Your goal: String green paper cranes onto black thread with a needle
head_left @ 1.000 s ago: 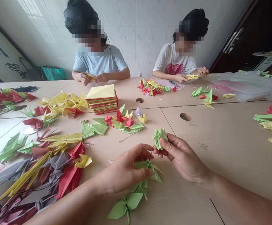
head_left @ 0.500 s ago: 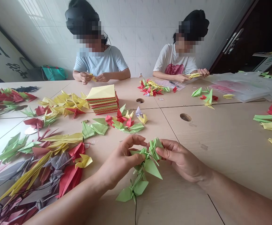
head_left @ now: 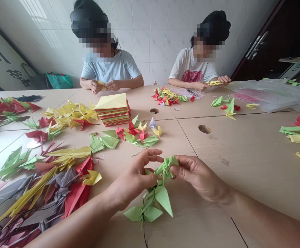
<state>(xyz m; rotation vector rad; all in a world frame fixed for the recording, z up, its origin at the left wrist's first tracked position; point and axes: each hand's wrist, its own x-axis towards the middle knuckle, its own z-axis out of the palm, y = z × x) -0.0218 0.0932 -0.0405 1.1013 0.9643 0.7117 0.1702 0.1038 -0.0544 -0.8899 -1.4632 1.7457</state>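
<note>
Low in the middle of the head view, my right hand (head_left: 198,175) pinches a bunch of folded green paper cranes (head_left: 168,166) between thumb and fingers. From the left, my left hand (head_left: 136,177) curls its fingers round the same green string, its thumb against the folds. More green cranes (head_left: 152,210) hang below my hands, wings spread, near the tabletop. A black cord (head_left: 145,234) runs down from the lowest one to the bottom edge of the view. The left fingertips partly hide the folds behind them.
Mixed paper cranes (head_left: 59,186) heap at the left, yellow ones (head_left: 72,113) behind. A stack of square paper (head_left: 112,110) stands mid-table near small cranes (head_left: 136,132). Two people sit opposite, their hands (head_left: 104,85) holding yellow paper. Plastic sheets (head_left: 271,94) lie at the back right.
The lower green cranes have swung slightly left and their wings have turned. My left hand has shifted a little left and its thumb has drawn back; my right hand has barely moved.
</note>
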